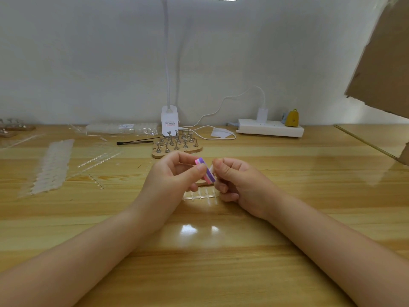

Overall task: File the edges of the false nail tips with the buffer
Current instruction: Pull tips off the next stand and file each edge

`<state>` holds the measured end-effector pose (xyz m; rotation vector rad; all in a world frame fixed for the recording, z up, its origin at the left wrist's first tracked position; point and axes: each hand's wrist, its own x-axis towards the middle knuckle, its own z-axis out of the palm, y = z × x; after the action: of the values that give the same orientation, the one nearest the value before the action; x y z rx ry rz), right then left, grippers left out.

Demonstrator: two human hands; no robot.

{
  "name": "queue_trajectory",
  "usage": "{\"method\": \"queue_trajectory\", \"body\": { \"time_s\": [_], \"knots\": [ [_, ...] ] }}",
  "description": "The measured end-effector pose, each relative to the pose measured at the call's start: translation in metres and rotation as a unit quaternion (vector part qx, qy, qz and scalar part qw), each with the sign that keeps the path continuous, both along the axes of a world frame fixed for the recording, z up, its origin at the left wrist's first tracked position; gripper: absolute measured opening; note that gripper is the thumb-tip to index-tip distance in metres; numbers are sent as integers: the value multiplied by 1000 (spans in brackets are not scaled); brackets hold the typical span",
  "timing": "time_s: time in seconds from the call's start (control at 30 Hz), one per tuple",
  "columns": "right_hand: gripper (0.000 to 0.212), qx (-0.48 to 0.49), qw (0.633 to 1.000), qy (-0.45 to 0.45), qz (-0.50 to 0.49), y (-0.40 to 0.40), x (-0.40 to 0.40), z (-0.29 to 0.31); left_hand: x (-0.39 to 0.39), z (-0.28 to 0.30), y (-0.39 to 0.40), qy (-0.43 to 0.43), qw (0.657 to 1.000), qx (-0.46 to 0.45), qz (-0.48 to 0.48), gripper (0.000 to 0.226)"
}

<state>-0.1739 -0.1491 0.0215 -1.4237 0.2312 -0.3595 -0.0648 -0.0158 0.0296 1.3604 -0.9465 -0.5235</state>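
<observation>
Both hands are up over the middle of the table (221, 251), forearms resting on the wood. The left hand (174, 173) has the buffer (205, 172) pinched between thumb and curled fingers: it's a little pink, white and purple striped block, standing pretty much on end and tilted a bit, poking out the right side of that hand. The right hand (234, 182) is right up against it, fingers curled in tight, pinching a small clear nail tip (211, 169) that touches the buffer's right face. The tip is mostly hidden by the fingers, so I can't tell which edge is on the block.

Just below and between the hands there's a clear sprue (200, 196) with little pegs lying flat on the table, touching or nearly touching the right hand's lower fingers.

Further back: a wooden stand (177, 149) full of small metal nail holders, a black stick (137, 142) beside it, a white lamp (169, 120) clipped at the back edge, and a white power strip (270, 127) with a charger plugged in. Off to the left are strips of clear tips (53, 165) and a bag (121, 128) of more.
</observation>
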Motion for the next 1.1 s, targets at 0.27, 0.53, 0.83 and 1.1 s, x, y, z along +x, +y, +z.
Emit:
{"method": "queue_trajectory", "body": {
  "time_s": [0.27,0.53,0.83,1.1],
  "knots": [
    [20,4,1000,-1,3,1,-1,0,5,1,-1,63,998,0,-2,39],
    [19,-6,1000,-2,20,1,-2,2,11,0,-3,143,988,-9,-49,23],
    [22,21,999,-2,-41,1,1,0,7,-1,-3,153,986,5,-70,20],
    [19,7,1000,-5,-13,1,0,2,7,0,-5,200,977,3,-70,19]
  ]
}}
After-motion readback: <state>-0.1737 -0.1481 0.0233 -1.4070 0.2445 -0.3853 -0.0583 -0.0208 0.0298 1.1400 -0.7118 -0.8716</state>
